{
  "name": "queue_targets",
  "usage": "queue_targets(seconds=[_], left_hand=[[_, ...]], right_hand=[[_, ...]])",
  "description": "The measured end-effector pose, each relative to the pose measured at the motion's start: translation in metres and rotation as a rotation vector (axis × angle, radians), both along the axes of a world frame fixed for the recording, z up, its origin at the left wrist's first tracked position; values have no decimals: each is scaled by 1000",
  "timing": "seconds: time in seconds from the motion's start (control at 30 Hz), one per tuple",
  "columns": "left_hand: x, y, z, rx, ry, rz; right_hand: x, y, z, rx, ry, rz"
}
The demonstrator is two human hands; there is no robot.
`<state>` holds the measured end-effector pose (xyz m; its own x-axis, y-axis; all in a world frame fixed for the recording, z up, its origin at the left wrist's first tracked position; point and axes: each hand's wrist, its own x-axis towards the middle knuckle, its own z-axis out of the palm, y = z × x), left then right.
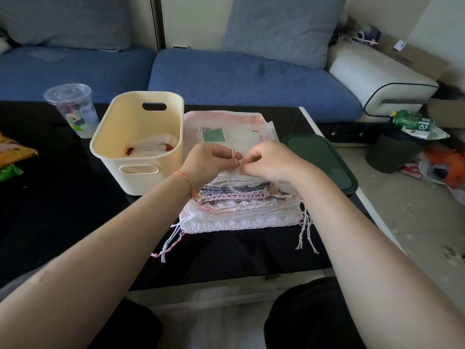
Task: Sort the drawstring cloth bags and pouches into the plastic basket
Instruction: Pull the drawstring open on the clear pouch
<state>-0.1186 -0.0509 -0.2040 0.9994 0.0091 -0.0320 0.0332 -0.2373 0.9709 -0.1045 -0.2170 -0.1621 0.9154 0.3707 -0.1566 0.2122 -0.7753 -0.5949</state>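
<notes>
A stack of flat drawstring cloth bags point(236, 202), white, pink and patterned, lies on the black table right of a cream plastic basket point(120, 129). A folded white and red pouch point(151, 147) lies inside the basket. My left hand point(208, 159) hovers over the stack's top and pinches a white drawstring point(234, 157), which loops round a finger. My right hand point(269, 159) is beside it, fingers curled, pinching the same cord at the top bag. Loose cord ends hang off the stack's front corners.
A clear plastic cup point(73, 109) with a lid stands left of the basket. A dark green lid point(324, 159) lies right of the stack near the table's right edge. Snack packets point(12, 157) sit at far left. A blue sofa runs behind the table.
</notes>
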Motion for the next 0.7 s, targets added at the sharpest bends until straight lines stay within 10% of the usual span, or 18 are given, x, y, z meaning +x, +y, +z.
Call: queue_targets(seconds=[0.7], left_hand=[[-1,-3,-9,404,-395,144]], right_hand=[[8,14,-24,365,135,-194]])
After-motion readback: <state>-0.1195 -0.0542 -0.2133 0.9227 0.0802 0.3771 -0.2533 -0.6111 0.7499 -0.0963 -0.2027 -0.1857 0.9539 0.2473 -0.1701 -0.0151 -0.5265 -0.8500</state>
